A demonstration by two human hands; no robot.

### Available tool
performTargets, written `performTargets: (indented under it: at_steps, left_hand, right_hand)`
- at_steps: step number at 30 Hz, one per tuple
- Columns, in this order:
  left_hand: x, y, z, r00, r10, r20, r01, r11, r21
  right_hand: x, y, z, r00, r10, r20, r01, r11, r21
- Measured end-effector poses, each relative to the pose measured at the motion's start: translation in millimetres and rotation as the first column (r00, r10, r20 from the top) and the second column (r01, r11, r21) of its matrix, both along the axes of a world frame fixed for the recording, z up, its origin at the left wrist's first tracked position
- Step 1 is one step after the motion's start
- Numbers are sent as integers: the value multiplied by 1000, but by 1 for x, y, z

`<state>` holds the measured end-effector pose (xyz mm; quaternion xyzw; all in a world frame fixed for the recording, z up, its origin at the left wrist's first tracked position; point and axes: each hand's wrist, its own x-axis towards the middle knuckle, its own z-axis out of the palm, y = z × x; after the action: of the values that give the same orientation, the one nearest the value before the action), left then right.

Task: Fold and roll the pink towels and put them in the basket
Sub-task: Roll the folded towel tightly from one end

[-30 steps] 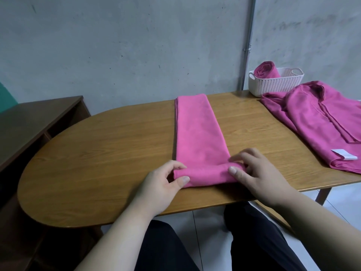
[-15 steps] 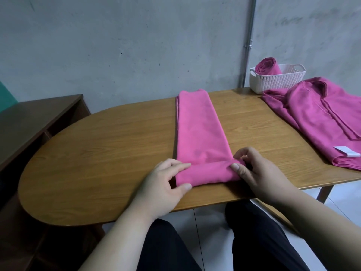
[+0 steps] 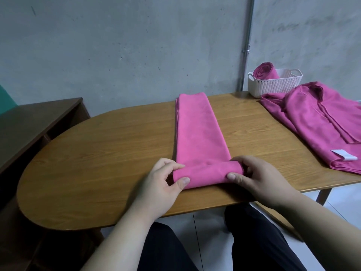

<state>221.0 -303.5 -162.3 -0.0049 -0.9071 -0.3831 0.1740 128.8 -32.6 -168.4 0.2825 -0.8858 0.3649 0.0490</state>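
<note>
- Pink towel lies on the table as a long narrow folded strip, running from 12 o'clock down to 6 o'clock.
- Its near end is turned into a short roll that lies across the strip, close to the table edge at 6 o'clock.
- Left hand grips the roll's end at 9 o'clock, with the thumb on the near side and curled fingers over the top.
- Right hand grips the end at 3 o'clock in the same way, thumb in front and fingers curled over the top. The tips of these fingers are hidden behind the cloth.
- A pile of pink towels lies on the table at 2 o'clock, and the frame edge cuts it off.
- A small white label is sewn at the pile's near corner. I cannot tell if it has any writing.
- The white basket stands at 1 o'clock, just behind the pile and against the wall.
- One rolled towel leans in it, and the basket wall hides its lower part.
- A dark cupboard stands at 9 o'clock, only partly in view.
</note>
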Motion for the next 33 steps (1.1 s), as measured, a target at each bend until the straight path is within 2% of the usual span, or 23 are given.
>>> performTargets:
  at_steps: [4,8,10,13,15,19,26,33]
  left_hand:
    - [3,-3,-2,998,-56,17,57,997,-54]
    - [1,-2,0,995,26,101,-36,994,100]
    - [-3,-2,-1,991,37,129,-54,991,125]
    - [-3,-3,-1,992,17,124,-37,987,154]
    - [-3,-3,1,993,6,117,-22,991,131]
    - [0,1,3,1000,-12,27,10,997,71]
    - [2,-5,-3,996,-53,71,45,994,101]
    - [-2,-2,-3,999,-1,46,2,999,-33]
  right_hand:
    - [-1,0,-2,996,-41,-82,46,997,60]
    - [-4,-3,-9,988,-78,-130,87,994,67]
    - [-6,-2,-11,986,-74,-152,83,995,54]
    - [0,1,-7,992,7,-123,-5,1000,18]
    - [3,2,-4,995,38,-94,-38,999,3]
    - [2,2,-5,995,-45,-91,44,999,-4]
    - [-1,2,-6,995,-76,-62,80,995,63]
    - [-7,-1,-11,991,-105,-81,110,992,59]
